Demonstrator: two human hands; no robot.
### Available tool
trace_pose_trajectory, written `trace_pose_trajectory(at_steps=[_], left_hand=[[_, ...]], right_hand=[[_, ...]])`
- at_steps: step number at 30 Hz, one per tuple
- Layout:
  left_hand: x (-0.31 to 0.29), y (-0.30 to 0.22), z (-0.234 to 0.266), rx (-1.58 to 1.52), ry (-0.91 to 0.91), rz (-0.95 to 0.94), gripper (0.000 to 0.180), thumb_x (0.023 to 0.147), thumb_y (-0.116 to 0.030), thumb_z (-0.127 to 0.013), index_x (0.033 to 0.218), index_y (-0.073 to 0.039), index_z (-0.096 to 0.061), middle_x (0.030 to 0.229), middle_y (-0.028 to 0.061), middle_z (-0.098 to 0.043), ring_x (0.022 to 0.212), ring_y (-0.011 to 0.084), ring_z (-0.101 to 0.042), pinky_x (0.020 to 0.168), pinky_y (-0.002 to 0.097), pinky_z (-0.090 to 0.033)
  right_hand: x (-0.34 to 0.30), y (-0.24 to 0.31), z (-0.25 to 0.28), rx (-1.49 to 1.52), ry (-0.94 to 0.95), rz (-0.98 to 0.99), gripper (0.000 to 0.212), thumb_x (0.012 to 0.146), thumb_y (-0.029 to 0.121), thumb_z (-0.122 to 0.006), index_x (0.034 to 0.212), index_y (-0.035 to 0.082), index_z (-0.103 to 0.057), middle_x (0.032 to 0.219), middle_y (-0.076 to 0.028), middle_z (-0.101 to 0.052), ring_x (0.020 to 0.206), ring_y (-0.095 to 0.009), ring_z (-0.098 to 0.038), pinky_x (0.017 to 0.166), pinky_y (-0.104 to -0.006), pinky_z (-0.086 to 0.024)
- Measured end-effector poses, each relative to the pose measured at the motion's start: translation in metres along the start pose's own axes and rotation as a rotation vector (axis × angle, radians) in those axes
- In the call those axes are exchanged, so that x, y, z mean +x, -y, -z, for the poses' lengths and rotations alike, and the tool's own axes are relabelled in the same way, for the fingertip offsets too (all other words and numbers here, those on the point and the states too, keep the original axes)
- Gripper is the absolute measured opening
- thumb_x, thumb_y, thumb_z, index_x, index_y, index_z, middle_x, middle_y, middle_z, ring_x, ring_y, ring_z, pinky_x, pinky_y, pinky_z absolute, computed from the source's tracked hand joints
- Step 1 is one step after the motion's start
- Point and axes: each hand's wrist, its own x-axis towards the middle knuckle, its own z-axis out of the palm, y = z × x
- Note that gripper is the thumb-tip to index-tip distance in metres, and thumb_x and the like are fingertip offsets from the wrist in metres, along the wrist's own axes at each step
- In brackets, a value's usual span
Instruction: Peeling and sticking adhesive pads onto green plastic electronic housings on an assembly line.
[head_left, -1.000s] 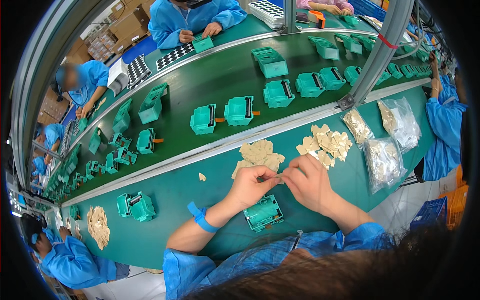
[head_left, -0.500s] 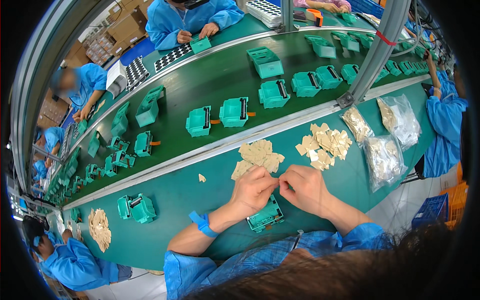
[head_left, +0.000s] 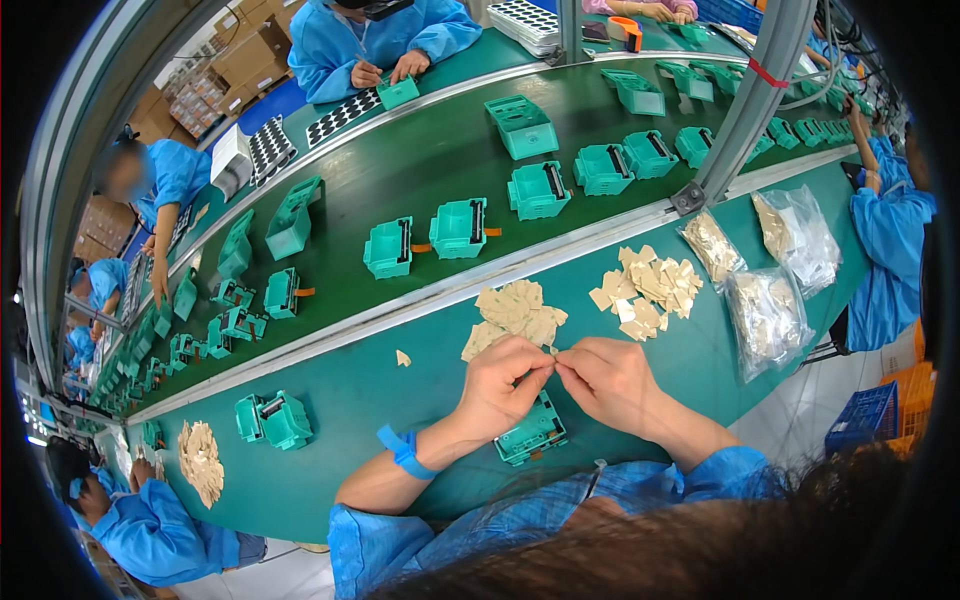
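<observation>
My left hand and my right hand meet fingertip to fingertip above the bench. Both are closed in a pinch around a tiny pale piece, too small to make out fully. Below them a green plastic housing lies on the bench, partly covered by my hands. Just beyond my left hand is a heap of flat beige pieces. A second heap of beige pieces lies past my right hand. One loose beige piece rests to the left.
Two green housings stand at the left, near another beige heap. Clear bags of beige pieces lie at the right. Beyond a metal rail, a green conveyor carries several housings. A metal post rises at the right. Co-workers sit around.
The housings on the conveyor have shifted slightly left. My fingers have changed their pinch a little, and the pale piece now shows between them. A co-worker at the far left reaches over the conveyor.
</observation>
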Motion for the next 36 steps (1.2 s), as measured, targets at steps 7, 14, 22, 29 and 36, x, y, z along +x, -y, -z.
trace_pose_trajectory(at_steps=[7,14,22,29,36], left_hand=[[-0.001,0.004,-0.001,-0.029,0.030,0.021,0.011,0.075,0.004,-0.067,0.086,0.000,-0.066,0.078,0.0071,-0.062,0.065,0.0129,-0.056,0.055,0.0249,-0.044],[0.001,0.009,-0.003,-0.719,-0.067,0.505,0.007,0.082,0.003,-0.062,0.088,0.002,-0.064,0.081,0.0075,-0.064,0.068,0.0150,-0.062,0.060,0.0238,-0.051],[-0.004,0.008,-0.012,-0.919,-0.080,0.474,0.010,0.084,0.005,-0.058,0.093,0.003,-0.062,0.089,0.0153,-0.066,0.081,0.0243,-0.067,0.070,0.0295,-0.056],[-0.002,0.007,-0.012,-1.072,-0.071,0.527,0.009,0.086,0.001,-0.058,0.094,0.002,-0.061,0.096,0.0130,-0.064,0.089,0.0219,-0.065,0.078,0.0316,-0.055],[-0.002,0.007,-0.013,-1.270,-0.064,0.573,0.011,0.081,0.005,-0.062,0.086,-0.003,-0.066,0.088,0.0028,-0.056,0.069,0.0084,-0.054,0.055,0.0189,-0.042]], right_hand=[[-0.001,-0.012,0.004,0.336,0.011,-0.403,0.004,0.070,0.003,-0.064,0.072,0.001,-0.061,0.062,-0.006,-0.058,0.051,-0.013,-0.057,0.048,-0.0254,-0.046],[-0.027,-0.081,0.019,-0.462,-0.035,-0.343,0.007,0.074,-0.002,-0.061,0.078,0.004,-0.061,0.065,-0.001,-0.056,0.056,-0.012,-0.055,0.050,-0.0227,-0.043],[-0.011,-0.017,0.001,0.681,0.086,-0.596,0.016,0.072,0.002,-0.067,0.087,0.002,-0.061,0.072,-0.006,-0.055,0.058,-0.019,-0.056,0.050,-0.0275,-0.045],[-0.004,0.000,-0.001,0.152,-0.182,-0.260,0.011,0.072,0.002,-0.070,0.079,0.003,-0.062,0.071,-0.008,-0.059,0.055,-0.020,-0.057,0.048,-0.0283,-0.045],[-0.002,0.002,-0.004,0.198,-0.203,-0.091,0.013,0.071,-0.001,-0.069,0.083,0.002,-0.063,0.071,-0.008,-0.060,0.059,-0.023,-0.060,0.050,-0.0311,-0.047]])
